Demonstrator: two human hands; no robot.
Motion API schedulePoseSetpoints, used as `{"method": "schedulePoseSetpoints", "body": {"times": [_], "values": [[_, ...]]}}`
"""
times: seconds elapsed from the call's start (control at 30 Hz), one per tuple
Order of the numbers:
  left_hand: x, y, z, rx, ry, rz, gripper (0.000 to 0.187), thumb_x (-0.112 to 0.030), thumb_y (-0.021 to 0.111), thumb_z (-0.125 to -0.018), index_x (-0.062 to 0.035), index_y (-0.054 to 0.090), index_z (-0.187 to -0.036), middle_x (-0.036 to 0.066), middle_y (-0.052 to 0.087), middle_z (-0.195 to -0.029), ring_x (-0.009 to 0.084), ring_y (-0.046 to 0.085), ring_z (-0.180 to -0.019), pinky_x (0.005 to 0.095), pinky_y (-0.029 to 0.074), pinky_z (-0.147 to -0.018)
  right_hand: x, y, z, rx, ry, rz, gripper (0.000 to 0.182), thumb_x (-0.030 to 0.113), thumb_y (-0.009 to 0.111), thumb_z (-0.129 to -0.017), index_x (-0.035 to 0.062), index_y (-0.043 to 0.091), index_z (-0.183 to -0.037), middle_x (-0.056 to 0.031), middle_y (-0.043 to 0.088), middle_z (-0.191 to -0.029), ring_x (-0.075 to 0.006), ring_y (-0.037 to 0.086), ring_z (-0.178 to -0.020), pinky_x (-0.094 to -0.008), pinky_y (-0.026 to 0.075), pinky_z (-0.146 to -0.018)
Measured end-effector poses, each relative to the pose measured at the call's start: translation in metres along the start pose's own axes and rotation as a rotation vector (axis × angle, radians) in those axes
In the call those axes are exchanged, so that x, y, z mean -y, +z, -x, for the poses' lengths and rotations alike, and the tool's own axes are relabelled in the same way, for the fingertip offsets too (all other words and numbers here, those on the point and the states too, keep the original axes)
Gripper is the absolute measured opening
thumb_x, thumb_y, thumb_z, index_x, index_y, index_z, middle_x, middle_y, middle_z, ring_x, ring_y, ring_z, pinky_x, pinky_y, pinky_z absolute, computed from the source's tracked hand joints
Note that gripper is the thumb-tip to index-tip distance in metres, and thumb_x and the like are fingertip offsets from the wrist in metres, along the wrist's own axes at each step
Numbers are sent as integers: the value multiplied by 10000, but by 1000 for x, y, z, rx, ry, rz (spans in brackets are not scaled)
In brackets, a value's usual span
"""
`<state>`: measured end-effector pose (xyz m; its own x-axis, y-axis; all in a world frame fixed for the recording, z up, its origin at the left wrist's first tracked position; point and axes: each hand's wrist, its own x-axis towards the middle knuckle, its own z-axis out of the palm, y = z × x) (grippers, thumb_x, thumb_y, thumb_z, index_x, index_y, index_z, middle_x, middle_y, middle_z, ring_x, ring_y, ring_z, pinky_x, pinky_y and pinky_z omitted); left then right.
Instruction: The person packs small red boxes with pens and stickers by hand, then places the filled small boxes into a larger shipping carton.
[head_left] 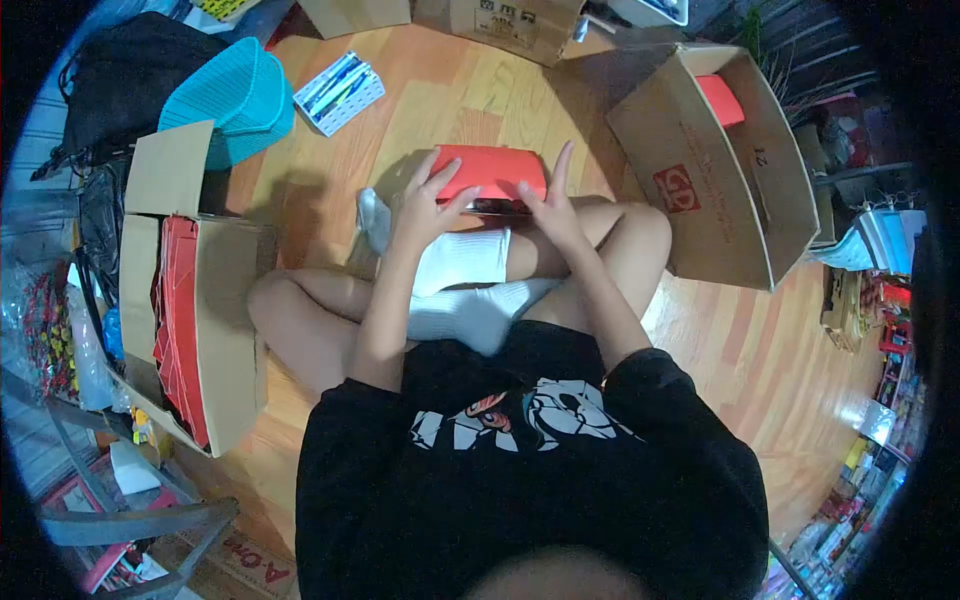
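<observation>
In front of my crossed legs is a red box (pixel 492 170), with a dark gap along its near edge. My left hand (pixel 428 202) lies over the box's left end, its fingers spread on the red top and its thumb toward the near edge. At the right end, my right hand (pixel 553 208) presses its thumb on the box while its index finger points up and away. The other fingers of that hand are partly hidden. Both hands steady the box between them, just beyond my white socks (pixel 462 262).
On the left an open cardboard box (pixel 235 330) holds flat red pieces (pixel 180 330). A larger carton (pixel 700 170) on the right contains a red box (pixel 720 100). Turquoise baskets (pixel 230 100) and a white basket (pixel 340 95) stand farther off on the wooden floor (pixel 500 85).
</observation>
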<state>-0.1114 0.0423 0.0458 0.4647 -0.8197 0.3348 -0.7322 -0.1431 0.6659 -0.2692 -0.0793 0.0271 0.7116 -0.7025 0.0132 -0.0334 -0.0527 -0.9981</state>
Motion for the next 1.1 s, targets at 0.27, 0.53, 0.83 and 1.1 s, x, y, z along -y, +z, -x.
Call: {"method": "schedulePoseSetpoints", "body": {"times": [0.27,0.53,0.83,1.1], "values": [[41,17,16,28,392,-369,477,-383,640,-660,-57,584,-1004,138,511,-1125,307,448,-1100,365,462,-799,-6,-5,0,57,-249,853,509,258,662,-699,34,514,-1132,-246,270,-1312,-334,313,-1208,-356,289,-985],[47,23,13,-42,526,-556,471,-409,629,-664,-84,583,-1002,103,534,-1082,292,475,-1071,343,492,-725,11,-19,-12,341,-493,1122,475,293,595,-729,70,507,-1139,-226,470,-1157,-322,463,-1084,-366,364,-935],[34,21,25,36,427,-508,491,-384,621,-666,-227,540,-1124,116,447,-1211,296,397,-1155,358,452,-822,-9,-6,6,312,-525,1254,519,278,567,-751,50,436,-1199,-244,362,-1253,-335,388,-1155,-387,333,-957],[20,15,30,236,240,-341,508,-259,605,-726,-167,458,-1204,147,291,-1320,390,217,-1234,431,377,-913,-13,5,15,343,-401,1485,576,202,562,-749,26,350,-1255,-268,269,-1300,-376,295,-1207,-403,267,-996]]}}
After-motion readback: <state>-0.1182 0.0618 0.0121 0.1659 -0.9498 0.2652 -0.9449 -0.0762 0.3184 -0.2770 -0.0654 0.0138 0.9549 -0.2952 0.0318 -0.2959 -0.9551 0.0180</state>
